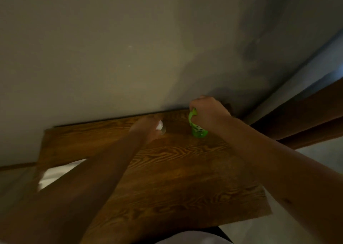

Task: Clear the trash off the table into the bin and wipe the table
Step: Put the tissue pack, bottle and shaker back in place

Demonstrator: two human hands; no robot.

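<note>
A dark wooden table [176, 178] with strong grain stands against a pale wall. My right hand [207, 112] is closed around the top of a bright green bottle [198, 131], which stands near the table's far edge. My left hand [148, 127] reaches to the far middle of the table and is closed on a small white and clear object [161, 127]; blur keeps me from telling what it is. Both forearms stretch across the tabletop.
The pale wall [130, 58] runs right behind the table's far edge. Brown wooden furniture or a door [306, 117] stands at the right. Something white [53, 175] lies beside the table's left edge. A light floor [315, 156] shows at the right.
</note>
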